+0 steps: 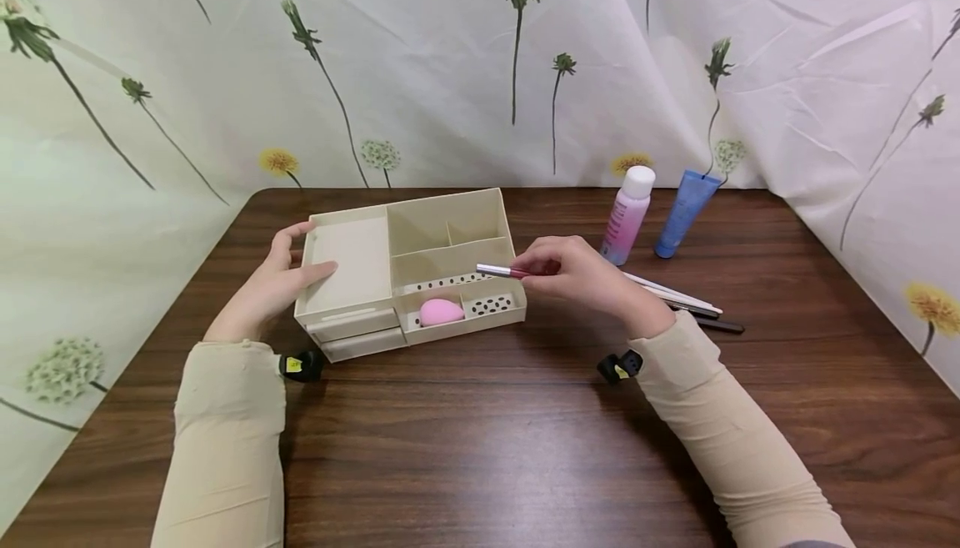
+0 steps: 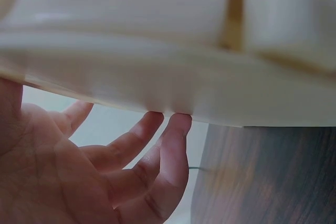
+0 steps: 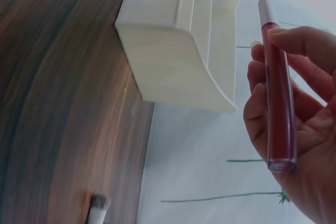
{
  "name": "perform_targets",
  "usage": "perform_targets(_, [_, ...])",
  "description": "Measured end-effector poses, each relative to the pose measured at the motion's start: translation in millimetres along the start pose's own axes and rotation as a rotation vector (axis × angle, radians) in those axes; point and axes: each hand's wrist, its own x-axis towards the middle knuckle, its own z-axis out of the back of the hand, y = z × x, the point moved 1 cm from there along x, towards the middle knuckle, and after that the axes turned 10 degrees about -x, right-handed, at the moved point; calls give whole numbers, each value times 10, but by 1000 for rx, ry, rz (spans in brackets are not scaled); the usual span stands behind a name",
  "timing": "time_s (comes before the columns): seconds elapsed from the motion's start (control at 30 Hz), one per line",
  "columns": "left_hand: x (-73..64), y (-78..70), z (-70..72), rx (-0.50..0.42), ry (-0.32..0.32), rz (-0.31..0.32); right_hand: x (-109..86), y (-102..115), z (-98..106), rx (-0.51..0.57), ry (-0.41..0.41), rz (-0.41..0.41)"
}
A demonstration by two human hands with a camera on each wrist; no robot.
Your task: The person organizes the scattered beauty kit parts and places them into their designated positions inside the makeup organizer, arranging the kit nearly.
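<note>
Organizer, cream, stands on the bench between the hands, its drawers nearest the left. Left hand grips the organizer's side wall: thumb over the top rim, fingertips against the outer face. Right hand, well apart from the left, pinches a dark red tube between thumb and fingers; its silver cap points toward the left hand. Right wrist view shows the red tube clear of the organizer. Pink sponge lies in a front compartment, between the hands. Pink bottle and blue tube stand beyond the right hand, to its outer side. Slim black and white sticks lie on the bench beside the right wrist, partly hidden.
</note>
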Motion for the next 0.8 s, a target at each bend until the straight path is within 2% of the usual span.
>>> perform_targets(0.6, [3,-5,-21,8,-30,2,403,161,-181,-88,2,71])
perform_targets(0.8, [-10,-23,-24,13,-27,0,512,202,-278,-73,-33,78])
